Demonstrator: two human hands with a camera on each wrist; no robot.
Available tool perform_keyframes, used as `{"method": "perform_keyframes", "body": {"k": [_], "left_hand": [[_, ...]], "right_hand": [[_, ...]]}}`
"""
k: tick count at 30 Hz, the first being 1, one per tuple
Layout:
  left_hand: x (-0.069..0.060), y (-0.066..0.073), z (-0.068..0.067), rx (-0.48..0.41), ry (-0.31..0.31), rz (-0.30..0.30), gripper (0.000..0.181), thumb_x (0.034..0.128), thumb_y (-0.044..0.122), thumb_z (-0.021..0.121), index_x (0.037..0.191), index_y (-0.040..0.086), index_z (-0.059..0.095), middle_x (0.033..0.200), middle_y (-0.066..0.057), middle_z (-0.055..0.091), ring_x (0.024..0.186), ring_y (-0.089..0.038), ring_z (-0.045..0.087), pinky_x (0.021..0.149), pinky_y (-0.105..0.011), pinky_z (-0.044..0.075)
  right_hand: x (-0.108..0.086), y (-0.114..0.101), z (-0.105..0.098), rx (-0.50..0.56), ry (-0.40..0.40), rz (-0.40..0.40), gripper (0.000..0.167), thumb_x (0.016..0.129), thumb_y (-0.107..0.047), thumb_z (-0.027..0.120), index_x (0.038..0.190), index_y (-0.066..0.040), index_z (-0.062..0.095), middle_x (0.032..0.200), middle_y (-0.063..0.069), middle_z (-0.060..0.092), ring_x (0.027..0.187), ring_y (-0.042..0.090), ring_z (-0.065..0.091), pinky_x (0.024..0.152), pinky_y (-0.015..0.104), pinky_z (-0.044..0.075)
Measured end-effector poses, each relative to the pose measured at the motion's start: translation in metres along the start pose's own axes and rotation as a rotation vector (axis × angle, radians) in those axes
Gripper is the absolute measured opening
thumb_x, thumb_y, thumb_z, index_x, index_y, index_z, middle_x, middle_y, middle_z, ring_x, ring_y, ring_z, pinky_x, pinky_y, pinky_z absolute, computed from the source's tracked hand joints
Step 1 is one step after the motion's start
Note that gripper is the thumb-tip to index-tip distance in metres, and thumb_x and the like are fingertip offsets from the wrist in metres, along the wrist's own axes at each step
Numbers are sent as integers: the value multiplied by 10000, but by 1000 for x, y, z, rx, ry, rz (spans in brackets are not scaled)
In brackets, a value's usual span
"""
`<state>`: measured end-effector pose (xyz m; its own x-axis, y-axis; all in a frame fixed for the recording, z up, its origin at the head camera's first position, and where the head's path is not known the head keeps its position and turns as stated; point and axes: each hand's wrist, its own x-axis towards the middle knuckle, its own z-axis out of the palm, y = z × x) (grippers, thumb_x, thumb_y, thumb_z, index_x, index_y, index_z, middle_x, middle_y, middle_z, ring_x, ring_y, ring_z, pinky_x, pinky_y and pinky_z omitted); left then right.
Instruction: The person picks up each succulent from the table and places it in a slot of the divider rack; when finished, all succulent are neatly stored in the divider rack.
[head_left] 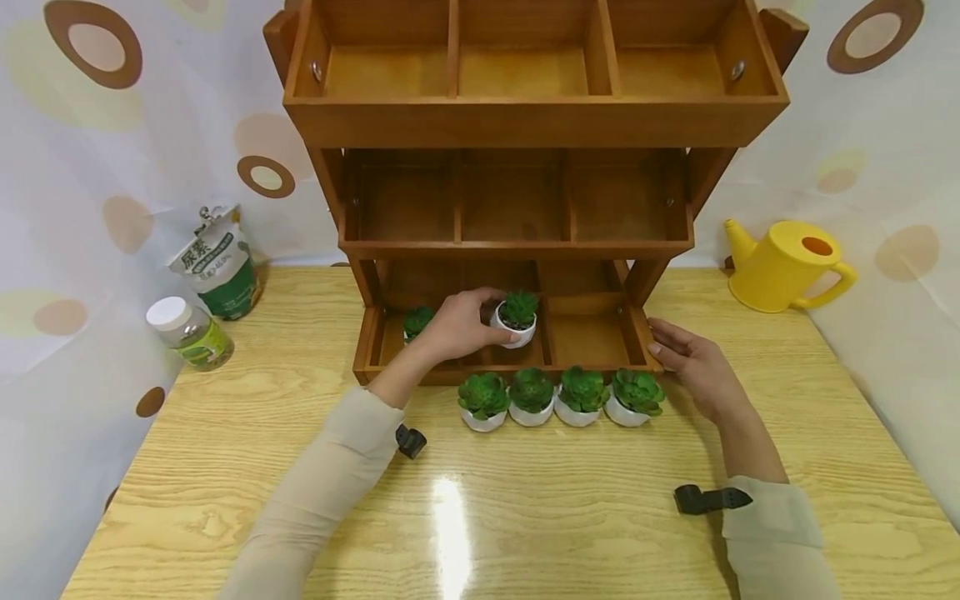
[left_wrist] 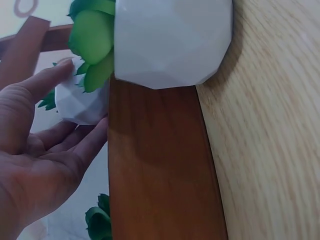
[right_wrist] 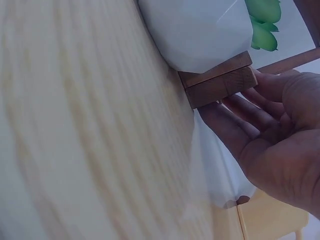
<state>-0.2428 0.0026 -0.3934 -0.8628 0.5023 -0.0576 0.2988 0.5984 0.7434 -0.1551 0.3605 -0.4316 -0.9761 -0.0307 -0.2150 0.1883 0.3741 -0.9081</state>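
Observation:
Between the thumb and fingers of my left hand point(head_left: 459, 325) is a small potted succulent point(head_left: 517, 312) in a white faceted pot. The hand holds it upright over the middle compartment of the lowest tier of a brown wooden plant rack point(head_left: 532, 125). The left wrist view shows this white pot point(left_wrist: 82, 102) behind the rack's front board point(left_wrist: 160, 165). My right hand point(head_left: 697, 367) touches the right end of that tier; in the right wrist view its fingers point(right_wrist: 240, 115) and thumb meet the wooden end point(right_wrist: 225, 85). Another succulent point(head_left: 417, 321) sits in the left compartment, partly hidden by my left hand.
Several succulents in white pots point(head_left: 531, 400) stand in a row before the rack. A yellow watering can point(head_left: 783, 267) is at the right. A white-lidded jar point(head_left: 191, 333) and a green-and-white pouch point(head_left: 225, 271) stand at the left. The rack's upper tiers overhang the lowest one.

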Motion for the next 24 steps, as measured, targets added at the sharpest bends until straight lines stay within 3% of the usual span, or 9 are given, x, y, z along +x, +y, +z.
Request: {"method": "perform_keyframes", "body": {"k": [2, 10, 16, 24], "left_hand": [[2, 0, 2, 10, -10, -2, 704, 856, 324, 820, 1453, 81, 536, 1374, -96, 630, 1189, -248, 620, 989, -419, 532], [9, 1, 7, 58, -92, 16, 690, 872, 281, 804, 1458, 53, 520, 1401, -127, 608, 1223, -265, 605, 995, -406, 535], [12, -1, 13, 106, -138, -8, 656, 889, 270, 789, 1453, 69, 521, 1387, -118, 616, 1205, -257, 609, 987, -388, 532], [13, -2, 17, 142, -131, -9, 672, 902, 309, 784, 1464, 60, 512, 1410, -127, 605, 1227, -275, 605, 1017, -413, 518]], "right_hand": [[0, 1, -1, 9, -2, 6, 642, 1080, -339, 483, 1624, -110, 229, 1648, 198, 289, 1207, -34, 551, 882, 131, 539], [3, 6, -3, 56, -15, -5, 648, 1079, -331, 487, 1628, -114, 219, 1646, 216, 284, 1093, -109, 569, 873, 170, 562], [3, 7, -3, 70, -24, -8, 658, 1078, -338, 485, 1628, -102, 211, 1644, 235, 274, 1057, -125, 586, 859, 195, 574], [3, 6, -3, 56, -23, -19, 640, 1086, -325, 472, 1626, -93, 217, 1642, 239, 274, 1073, -131, 567, 871, 190, 571]]}}
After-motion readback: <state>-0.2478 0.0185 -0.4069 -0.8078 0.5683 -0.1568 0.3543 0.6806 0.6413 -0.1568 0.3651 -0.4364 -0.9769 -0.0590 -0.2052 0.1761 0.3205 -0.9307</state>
